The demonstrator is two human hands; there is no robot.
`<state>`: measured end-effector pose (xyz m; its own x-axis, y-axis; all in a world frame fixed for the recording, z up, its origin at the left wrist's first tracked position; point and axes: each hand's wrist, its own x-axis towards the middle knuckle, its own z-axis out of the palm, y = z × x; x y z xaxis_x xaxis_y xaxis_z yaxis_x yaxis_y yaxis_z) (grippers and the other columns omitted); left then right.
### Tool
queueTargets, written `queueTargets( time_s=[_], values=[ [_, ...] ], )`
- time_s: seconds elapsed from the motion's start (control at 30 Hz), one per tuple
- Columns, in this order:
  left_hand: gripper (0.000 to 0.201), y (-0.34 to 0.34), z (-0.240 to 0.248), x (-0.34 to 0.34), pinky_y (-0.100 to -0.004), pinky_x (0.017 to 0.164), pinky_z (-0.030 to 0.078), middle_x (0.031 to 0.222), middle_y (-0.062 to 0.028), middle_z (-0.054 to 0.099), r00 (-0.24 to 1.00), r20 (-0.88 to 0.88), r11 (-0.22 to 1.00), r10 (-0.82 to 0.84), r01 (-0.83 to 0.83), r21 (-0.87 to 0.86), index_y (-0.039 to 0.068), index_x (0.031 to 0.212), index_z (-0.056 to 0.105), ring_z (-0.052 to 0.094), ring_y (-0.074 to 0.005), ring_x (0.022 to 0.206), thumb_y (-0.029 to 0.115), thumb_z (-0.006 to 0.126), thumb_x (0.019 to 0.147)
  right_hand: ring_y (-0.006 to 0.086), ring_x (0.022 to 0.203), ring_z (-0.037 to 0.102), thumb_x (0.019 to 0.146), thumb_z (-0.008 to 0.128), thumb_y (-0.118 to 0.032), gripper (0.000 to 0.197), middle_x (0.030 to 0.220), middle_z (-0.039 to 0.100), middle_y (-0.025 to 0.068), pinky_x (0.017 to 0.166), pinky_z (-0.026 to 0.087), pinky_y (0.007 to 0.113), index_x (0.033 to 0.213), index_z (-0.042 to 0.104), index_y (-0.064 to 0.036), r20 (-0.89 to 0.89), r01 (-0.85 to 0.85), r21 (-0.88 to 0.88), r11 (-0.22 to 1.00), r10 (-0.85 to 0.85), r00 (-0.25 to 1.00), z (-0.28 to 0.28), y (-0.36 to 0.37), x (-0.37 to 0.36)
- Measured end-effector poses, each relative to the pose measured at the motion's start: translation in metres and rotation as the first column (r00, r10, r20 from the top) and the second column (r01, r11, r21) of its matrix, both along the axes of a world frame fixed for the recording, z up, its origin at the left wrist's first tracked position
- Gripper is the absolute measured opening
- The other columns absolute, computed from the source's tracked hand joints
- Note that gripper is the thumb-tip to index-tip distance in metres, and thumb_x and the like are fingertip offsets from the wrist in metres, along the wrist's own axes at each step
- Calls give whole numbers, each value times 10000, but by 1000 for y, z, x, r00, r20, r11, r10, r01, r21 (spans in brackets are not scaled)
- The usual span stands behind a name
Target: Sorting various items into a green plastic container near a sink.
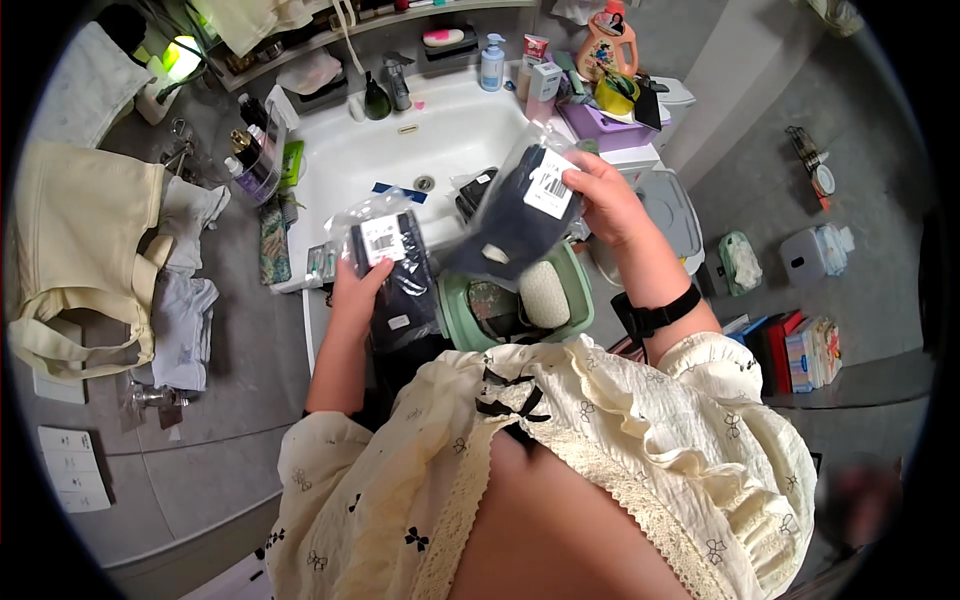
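My left hand (358,290) is closed on the near edge of a clear plastic packet (405,290) with folded dark navy cloth inside and a white barcode label. My right hand (608,203), higher and further right, grips the upper right edge of a second clear packet (517,225). That packet also holds dark navy folded cloth, has a white barcode label and is tilted. Below it sits a green basin (572,335) with a white textured item (543,296) and a dark patterned item (492,305) inside. The packets hide part of the basin and the sink's front.
Beyond my hands is a white sink (350,150) with a faucet (397,80). A dark packet (477,190) lies near its front. Bottles and a purple box (605,128) crowd the right side. Toiletries in a clear holder (258,170) and a cream bag (85,240) are at left.
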<state>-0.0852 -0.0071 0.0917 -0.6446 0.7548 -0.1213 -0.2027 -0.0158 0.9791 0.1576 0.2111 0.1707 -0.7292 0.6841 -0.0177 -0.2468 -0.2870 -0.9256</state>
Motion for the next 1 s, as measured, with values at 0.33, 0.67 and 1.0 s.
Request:
queueTargets(
  time_s=[0.33, 0.67, 1.0],
  values=[
    [557, 79, 51, 59, -296, 817, 435, 1069, -103, 524, 966, -135, 975, -220, 222, -1, 4, 1191, 348, 533, -169, 951, 95, 656, 736, 163, 869, 598, 828, 581, -183, 352, 982, 593, 92, 764, 498, 291, 1106, 482, 8, -248, -415, -277, 867, 353, 902, -6, -12, -25],
    [642, 115, 62, 110, -322, 947, 352, 1253, -129, 398, 907, -330, 964, -263, 258, -57, 4, 1288, 248, 416, -213, 1143, 68, 610, 761, 118, 755, 561, 834, 581, -174, 274, 894, 602, 85, 673, 446, 240, 1000, 528, 38, 6, 307, 334, 891, -328, 945, -11, 0, -21],
    [572, 130, 41, 153, -317, 904, 384, 1179, -104, 442, 923, -256, 957, -287, 268, -108, 39, 1236, 307, 455, -188, 1074, -13, 581, 737, 323, 911, 497, 761, 608, -152, 291, 951, 538, 164, 808, 389, 378, 1000, 516, -15, -132, 414, 635, 652, -437, 890, -39, 26, -6]
  ],
)
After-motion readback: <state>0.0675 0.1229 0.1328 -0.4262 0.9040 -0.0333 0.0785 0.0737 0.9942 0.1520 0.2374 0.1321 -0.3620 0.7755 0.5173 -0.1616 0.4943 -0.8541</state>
